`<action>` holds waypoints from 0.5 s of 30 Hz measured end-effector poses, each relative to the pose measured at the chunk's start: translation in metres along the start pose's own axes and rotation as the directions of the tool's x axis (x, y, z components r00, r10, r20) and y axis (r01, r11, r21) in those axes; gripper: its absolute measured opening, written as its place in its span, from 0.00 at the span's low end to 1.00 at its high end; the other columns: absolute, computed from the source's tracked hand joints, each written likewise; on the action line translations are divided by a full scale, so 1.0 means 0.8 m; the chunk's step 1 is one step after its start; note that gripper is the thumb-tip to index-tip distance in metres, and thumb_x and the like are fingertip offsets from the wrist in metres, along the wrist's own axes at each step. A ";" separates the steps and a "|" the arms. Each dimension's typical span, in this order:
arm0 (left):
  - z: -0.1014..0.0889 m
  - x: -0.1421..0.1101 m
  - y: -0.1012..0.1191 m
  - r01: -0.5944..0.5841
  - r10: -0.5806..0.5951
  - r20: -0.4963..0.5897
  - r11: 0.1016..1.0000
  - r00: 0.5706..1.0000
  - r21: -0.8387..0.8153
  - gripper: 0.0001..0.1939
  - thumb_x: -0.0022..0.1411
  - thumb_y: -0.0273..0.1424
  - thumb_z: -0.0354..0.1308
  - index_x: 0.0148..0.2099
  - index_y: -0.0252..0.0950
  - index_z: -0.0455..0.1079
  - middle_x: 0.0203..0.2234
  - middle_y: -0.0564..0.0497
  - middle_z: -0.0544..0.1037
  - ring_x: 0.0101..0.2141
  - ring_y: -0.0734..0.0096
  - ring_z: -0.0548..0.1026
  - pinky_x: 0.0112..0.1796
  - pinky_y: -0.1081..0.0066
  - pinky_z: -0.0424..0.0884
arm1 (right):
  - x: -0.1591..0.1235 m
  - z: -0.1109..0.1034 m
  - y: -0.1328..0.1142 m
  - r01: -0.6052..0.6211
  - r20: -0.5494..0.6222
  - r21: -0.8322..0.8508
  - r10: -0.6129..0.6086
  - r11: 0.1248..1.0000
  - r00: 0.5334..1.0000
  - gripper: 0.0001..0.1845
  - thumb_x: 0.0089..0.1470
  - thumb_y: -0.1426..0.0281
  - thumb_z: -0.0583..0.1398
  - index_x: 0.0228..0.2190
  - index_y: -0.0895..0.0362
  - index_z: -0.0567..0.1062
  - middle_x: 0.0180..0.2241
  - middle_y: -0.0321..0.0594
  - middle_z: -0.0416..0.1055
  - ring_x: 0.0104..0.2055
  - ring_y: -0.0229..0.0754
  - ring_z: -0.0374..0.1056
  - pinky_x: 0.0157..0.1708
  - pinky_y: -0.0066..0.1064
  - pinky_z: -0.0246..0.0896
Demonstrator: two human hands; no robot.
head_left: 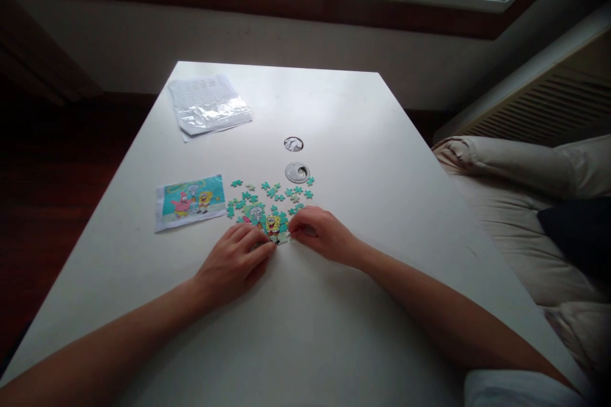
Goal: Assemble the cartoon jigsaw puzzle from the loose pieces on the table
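A partly joined cartoon jigsaw puzzle (272, 224) lies on the white table, with a yellow square character and a pale green one showing. My left hand (236, 257) rests flat over its lower left part, fingers stretched out, covering some of it. At the puzzle's right edge, my right hand (324, 233) has thumb and fingers pinched together on a small puzzle piece, mostly hidden by the fingertips. Several loose teal puzzle pieces (279, 197) are scattered just beyond the joined part. To the left lies a reference picture (192, 201) of the same cartoon characters.
The white table (334, 324) has two round fittings: a hole (293, 144) and a grommet cover (297, 172). A clear plastic sleeve with papers (207, 105) lies at the far left. A beige sofa (506, 229) stands along the right side, with a window beyond the far wall.
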State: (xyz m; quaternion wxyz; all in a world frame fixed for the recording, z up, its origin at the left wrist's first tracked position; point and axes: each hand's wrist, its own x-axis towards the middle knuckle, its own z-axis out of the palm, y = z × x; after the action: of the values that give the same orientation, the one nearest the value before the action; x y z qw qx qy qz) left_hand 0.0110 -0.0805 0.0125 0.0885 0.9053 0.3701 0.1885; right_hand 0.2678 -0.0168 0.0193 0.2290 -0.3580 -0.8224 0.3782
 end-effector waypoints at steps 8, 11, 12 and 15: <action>0.003 0.001 -0.001 -0.018 0.018 0.005 1.000 1.000 0.006 0.15 0.69 0.26 0.54 0.56 0.39 0.71 0.43 0.45 0.76 0.47 0.57 0.71 0.52 0.52 0.68 | 0.004 0.012 0.006 0.088 -0.030 -0.199 -0.096 0.976 0.995 0.03 0.59 0.73 0.63 0.33 0.55 0.74 0.30 0.36 0.71 0.36 0.41 0.63 0.42 0.33 0.57; 0.003 0.002 -0.001 -0.017 0.017 0.010 1.000 1.000 0.009 0.14 0.69 0.26 0.54 0.55 0.39 0.72 0.43 0.45 0.75 0.47 0.57 0.70 0.52 0.52 0.68 | 0.004 0.016 0.006 0.104 -0.029 -0.268 -0.116 0.958 0.993 0.04 0.60 0.72 0.62 0.32 0.54 0.73 0.31 0.38 0.70 0.38 0.43 0.63 0.42 0.34 0.57; 0.003 0.002 0.000 -0.017 0.017 0.009 1.000 1.000 0.009 0.14 0.69 0.26 0.54 0.55 0.39 0.72 0.43 0.45 0.75 0.47 0.57 0.71 0.52 0.52 0.69 | 0.003 0.017 0.006 0.108 -0.028 -0.284 -0.120 0.953 0.992 0.04 0.61 0.72 0.62 0.32 0.54 0.73 0.32 0.39 0.70 0.39 0.43 0.62 0.43 0.35 0.57; 0.002 0.003 0.000 -0.014 0.014 0.003 1.000 1.000 0.007 0.14 0.69 0.26 0.54 0.54 0.39 0.72 0.42 0.45 0.75 0.46 0.57 0.71 0.52 0.52 0.69 | 0.002 0.018 0.007 0.118 -0.023 -0.311 -0.132 0.943 0.991 0.03 0.61 0.71 0.61 0.33 0.54 0.73 0.33 0.39 0.70 0.40 0.44 0.62 0.44 0.36 0.57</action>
State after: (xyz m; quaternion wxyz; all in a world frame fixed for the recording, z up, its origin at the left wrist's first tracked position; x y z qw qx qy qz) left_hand 0.0130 -0.0790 0.0113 0.0844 0.9084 0.3646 0.1866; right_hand 0.2595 -0.0194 0.0062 0.2113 -0.3447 -0.8874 0.2216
